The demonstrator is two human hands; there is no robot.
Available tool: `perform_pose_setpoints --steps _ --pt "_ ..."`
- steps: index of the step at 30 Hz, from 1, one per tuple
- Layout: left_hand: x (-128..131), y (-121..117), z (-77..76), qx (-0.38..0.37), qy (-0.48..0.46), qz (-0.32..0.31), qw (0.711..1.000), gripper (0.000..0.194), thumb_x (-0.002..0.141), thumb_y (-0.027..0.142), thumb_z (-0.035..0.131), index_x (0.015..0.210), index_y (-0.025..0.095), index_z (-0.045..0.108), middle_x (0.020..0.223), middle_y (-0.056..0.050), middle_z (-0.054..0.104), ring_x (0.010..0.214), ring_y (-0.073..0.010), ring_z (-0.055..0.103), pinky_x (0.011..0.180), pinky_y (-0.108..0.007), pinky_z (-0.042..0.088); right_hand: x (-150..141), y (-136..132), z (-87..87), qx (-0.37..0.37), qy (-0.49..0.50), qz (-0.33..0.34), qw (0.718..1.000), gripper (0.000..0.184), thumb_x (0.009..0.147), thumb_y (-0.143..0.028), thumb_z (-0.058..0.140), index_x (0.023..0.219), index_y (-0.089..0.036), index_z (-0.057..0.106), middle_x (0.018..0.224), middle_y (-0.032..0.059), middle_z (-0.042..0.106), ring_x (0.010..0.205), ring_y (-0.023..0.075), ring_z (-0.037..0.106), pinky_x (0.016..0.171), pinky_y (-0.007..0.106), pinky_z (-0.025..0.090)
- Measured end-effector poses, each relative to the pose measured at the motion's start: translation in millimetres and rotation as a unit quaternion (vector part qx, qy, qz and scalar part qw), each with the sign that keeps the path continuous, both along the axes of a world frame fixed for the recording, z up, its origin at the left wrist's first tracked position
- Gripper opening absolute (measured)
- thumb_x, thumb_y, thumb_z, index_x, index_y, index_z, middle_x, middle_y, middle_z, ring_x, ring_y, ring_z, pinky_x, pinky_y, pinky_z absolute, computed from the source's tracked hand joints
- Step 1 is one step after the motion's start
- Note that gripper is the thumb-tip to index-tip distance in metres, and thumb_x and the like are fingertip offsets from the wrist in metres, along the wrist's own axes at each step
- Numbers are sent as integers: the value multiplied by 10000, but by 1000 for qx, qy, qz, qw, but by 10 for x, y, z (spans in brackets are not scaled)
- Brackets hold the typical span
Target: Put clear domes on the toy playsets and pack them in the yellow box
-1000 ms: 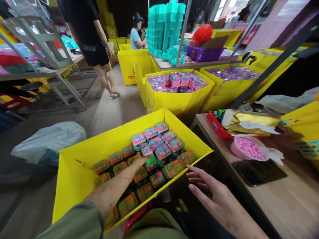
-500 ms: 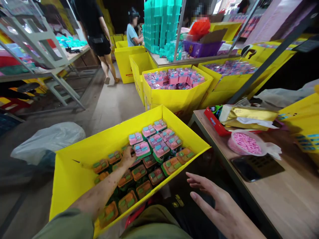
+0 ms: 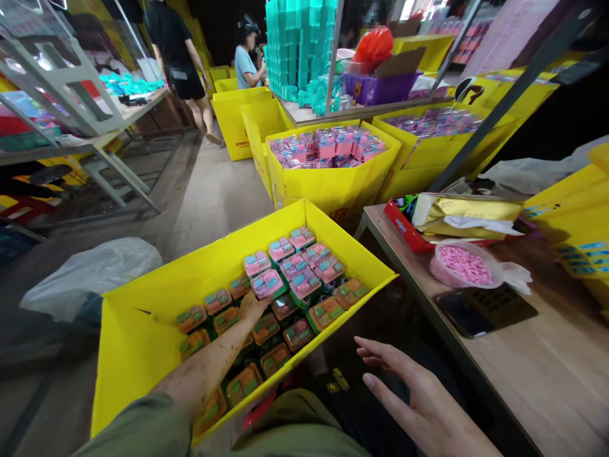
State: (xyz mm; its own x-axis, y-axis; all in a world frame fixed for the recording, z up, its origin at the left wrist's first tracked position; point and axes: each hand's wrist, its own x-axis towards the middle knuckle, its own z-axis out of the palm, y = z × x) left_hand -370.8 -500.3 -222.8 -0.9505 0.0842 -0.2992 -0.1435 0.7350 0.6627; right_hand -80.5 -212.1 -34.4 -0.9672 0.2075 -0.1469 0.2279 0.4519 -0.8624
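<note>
My left hand (image 3: 253, 309) reaches into a yellow box (image 3: 124, 355) and is at the near edge of a small clear-lidded case (image 3: 268, 284) with pink and blue pieces inside. Its fingers are mostly hidden against that case, so their grip does not show. Similar pink cases (image 3: 304, 283) stand in rows toward the box's far right. Around my left wrist are cases with orange-looking lids and green pieces (image 3: 243, 384). My right hand (image 3: 409, 387) hovers outside the box's near right edge, open, fingers stretched, holding nothing.
On the right, a wooden table (image 3: 537, 374) bears a dark phone (image 3: 469, 314), a tub of pink pieces (image 3: 464, 264) and a red tray (image 3: 404, 228). Another yellow box (image 3: 328, 184) of pink items stands ahead. A plastic bag (image 3: 90, 276) lies left. Two people are farther back.
My left hand has shifted from the pink case's left side to its near edge. That case keeps its place in the box. My right hand stays nearly still. The view has shifted slightly.
</note>
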Motion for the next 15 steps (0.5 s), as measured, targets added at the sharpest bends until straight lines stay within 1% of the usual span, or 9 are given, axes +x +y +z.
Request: perform_pose_setpoints --steps 3,6,8,11,13,15 --pt "-63 20 71 -6 3 -19 1000 330 991 404 838 1255 207 821 1263 -124 860 1266 -350 787 1020 -397 630 25 -9 10 -1 -3 1 1000 491 1055 -568 688 1474 -322 762 1378 108 803 1227 311 802 1132 512 666" --pt "-98 19 120 -20 -6 -36 999 393 984 410 864 1302 190 795 1288 -129 849 1213 -301 800 1031 -412 636 62 -1 -3 1 -3 1 1000 485 1052 -558 694 1469 -322 765 1378 106 805 1228 313 803 1134 511 666" --pt "-103 -15 143 -38 -20 -39 998 401 978 443 872 1256 163 800 1206 -121 859 1138 -295 815 1022 -443 640 93 12 -28 4 -2 -6 1000 483 1055 -549 692 1473 -319 762 1380 107 805 1227 313 804 1129 507 670" --pt "-112 -72 161 -66 -33 -38 997 367 990 483 851 1140 150 816 1092 -112 860 1073 -295 821 1001 -450 635 133 33 -69 6 -3 -14 1000 483 1054 -556 691 1468 -319 765 1382 106 805 1223 312 806 1125 504 674" --pt "-134 -71 154 -75 -32 -38 996 373 975 505 857 1124 165 816 1107 -128 860 1092 -299 818 997 -434 623 144 38 -82 5 -5 -16 1000 486 1051 -562 696 1469 -324 765 1403 102 799 1241 312 801 1141 505 664" --pt "-163 -20 134 -73 -26 -40 996 376 954 508 867 1143 188 814 1165 -147 862 1157 -310 809 990 -390 603 146 30 -76 4 -11 -15 1000 494 1050 -568 698 1477 -328 759 1432 98 788 1267 313 792 1161 510 651"
